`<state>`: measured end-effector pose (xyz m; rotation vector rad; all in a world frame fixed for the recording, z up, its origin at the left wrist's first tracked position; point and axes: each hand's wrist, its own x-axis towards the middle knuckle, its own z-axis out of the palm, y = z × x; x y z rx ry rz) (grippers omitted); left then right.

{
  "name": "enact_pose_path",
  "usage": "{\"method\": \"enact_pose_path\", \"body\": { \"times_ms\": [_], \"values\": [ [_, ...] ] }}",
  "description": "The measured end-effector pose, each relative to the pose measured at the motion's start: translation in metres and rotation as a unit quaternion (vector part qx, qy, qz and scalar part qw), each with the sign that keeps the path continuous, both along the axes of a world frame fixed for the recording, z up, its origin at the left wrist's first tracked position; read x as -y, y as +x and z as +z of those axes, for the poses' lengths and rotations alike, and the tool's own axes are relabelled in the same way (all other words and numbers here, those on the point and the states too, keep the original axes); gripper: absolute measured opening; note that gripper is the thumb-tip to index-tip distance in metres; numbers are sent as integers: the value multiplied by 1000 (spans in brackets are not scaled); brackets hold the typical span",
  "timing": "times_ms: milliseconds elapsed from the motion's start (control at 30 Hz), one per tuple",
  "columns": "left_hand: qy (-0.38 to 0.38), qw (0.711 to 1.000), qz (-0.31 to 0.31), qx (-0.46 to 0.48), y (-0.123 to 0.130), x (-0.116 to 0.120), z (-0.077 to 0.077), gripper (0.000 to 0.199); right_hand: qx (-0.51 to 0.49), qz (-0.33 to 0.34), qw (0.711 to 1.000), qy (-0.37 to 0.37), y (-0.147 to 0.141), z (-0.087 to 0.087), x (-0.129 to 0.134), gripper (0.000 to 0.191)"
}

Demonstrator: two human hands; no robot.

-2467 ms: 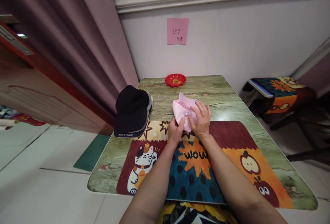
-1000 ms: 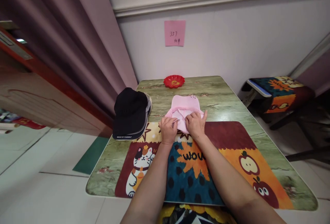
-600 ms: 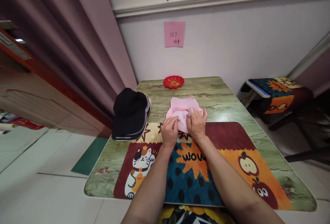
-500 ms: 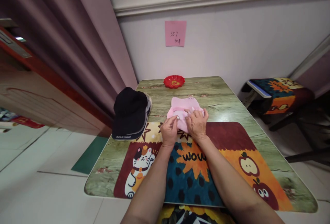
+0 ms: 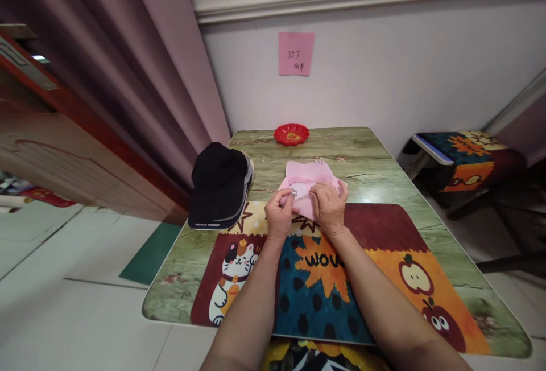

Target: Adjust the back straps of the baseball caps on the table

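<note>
"What's the pink cap (image 5: pixel 307 171) made of?"

"Cloth, it seems: soft, matt and creased. The small fastener (image 5: pixel 294 193) on it looks like shiny metal."

"And the dark cap (image 5: pixel 219 172)?"

"Matt cloth too."

"The red dish (image 5: pixel 291 134)?"

"Smooth and glossy, like plastic."

"What about the surface (image 5: pixel 367 157)?"

"Smooth, patterned like wood grain, with a pale sheen where light strikes it. The printed mat (image 5: pixel 381 226) on it looks smooth but duller."

"And around it?"

"The note (image 5: pixel 296 54) is matt paper, the wall (image 5: pixel 384 75) smooth and matt, the curtain (image 5: pixel 164 41) cloth in soft folds. The door (image 5: pixel 81 160) looks like polished wood, and the floor tiles (image 5: pixel 98 317) are smooth with a faint shine."
</note>
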<state>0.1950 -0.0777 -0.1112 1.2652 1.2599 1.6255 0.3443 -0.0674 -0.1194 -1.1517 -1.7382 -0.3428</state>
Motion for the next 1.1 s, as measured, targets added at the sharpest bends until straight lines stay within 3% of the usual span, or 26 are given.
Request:
{"method": "enact_pose_path", "body": {
  "times_ms": [100, 200, 333, 467, 633, 867, 1000, 1100],
  "values": [
    [82, 991, 36, -96, 1, 4, 2, 18, -28, 61, 997, 33, -5, -5, 0, 22],
    [128, 982, 41, -135, 1, 5, 3, 17, -71, 73, 995, 2, -6, -4, 0, 24],
    [96, 990, -5, -99, 0, 2, 0, 16, -143, 97, 980, -101, 1, 3, -3, 27],
    [47, 996, -53, -58, -2, -1, -1, 17, -218, 155, 942, -201, 7, 10, -6, 26],
    [15, 997, -72, -17, -4, -1, 2, 20, -294, 237, 891, -251, 5, 9, -8, 22],
    [32, 994, -94, -41, -2, -1, 0, 18, -294, 286, 856, -314, 2, 6, -8, 27],
    [82, 986, -58, -137, -1, 1, 1, 11, -335, 280, 837, -330, 1, 6, -8, 28],
    [184, 943, 2, -278, -1, 2, 3, 18, -370, 275, 825, -326, 1, 7, -7, 30]
  ]
}}
